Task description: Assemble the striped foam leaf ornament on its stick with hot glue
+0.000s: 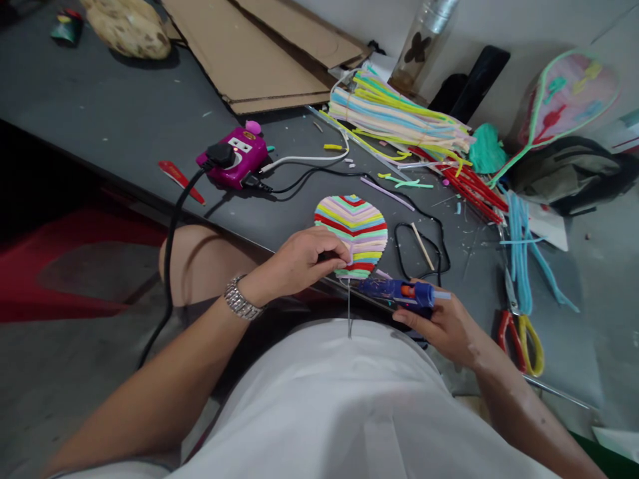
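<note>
My left hand, with a metal watch on its wrist, pinches the lower left edge of a round striped fan made of coloured strips. The fan lies on the dark table near its front edge, and a thin wire stem hangs down from it. My right hand is wrapped round a blue glue gun, whose nozzle points left toward the fan's bottom edge.
A purple power strip with black and white cables sits left of the fan. A bundle of coloured strips, red sticks, blue strips and red-and-yellow scissors lie to the right. Cardboard and another fan are at the back.
</note>
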A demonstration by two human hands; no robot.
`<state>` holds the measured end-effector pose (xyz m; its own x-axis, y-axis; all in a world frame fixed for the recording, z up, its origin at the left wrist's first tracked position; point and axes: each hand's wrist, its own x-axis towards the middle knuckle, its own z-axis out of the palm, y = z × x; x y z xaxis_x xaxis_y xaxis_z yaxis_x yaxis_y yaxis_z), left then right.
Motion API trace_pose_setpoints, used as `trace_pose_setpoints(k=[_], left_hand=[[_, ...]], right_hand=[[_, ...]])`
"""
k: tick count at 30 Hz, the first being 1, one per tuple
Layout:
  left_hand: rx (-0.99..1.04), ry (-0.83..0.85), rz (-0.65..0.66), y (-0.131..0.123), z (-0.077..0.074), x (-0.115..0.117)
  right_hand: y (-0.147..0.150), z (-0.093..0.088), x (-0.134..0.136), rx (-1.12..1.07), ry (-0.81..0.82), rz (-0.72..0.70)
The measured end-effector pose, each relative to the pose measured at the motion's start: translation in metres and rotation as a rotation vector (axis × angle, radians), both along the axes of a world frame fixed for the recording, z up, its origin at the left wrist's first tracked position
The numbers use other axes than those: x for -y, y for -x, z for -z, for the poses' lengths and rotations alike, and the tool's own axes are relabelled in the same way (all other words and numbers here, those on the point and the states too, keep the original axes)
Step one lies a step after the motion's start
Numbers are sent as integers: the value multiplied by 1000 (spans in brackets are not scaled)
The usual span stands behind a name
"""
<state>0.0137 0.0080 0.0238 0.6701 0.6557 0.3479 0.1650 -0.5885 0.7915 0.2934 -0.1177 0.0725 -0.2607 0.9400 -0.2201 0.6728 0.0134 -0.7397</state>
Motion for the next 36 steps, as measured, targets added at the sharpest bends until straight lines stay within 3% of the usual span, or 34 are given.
trace_pose_setpoints(k=[6, 9, 13, 17, 20, 22, 28, 31, 34, 36], left_hand=[[0, 14, -1, 0, 1, 0], [-12, 27, -5, 0, 0, 0], [-37, 38, -14, 0, -1, 1], [-66, 52, -36, 0, -2, 1], [-91, 57, -62, 1, -1, 0], [-101, 62, -60, 2, -1, -1], [-127, 23, -47, 2, -2, -3], [-78, -35, -33, 2, 0, -4], [-40, -37, -29, 2, 1, -5], [-27, -13, -36, 2, -1, -4]], right_hand=[[0, -2, 2, -40, 52, 16], [-1, 0, 5, -186, 134, 147], [-10, 2, 7, -422, 123, 447], [-30, 3, 4, -790, -39, 903], [-51, 6, 3, -931, 14, 1207], [-65, 8, 4, -967, 79, 1312], [-84, 16, 16, -948, 111, 1304], [-93, 13, 36, -679, 16, 1187], [-101, -1, 61, -373, -70, 1132], [-97, -14, 68, -60, -278, 1082]])
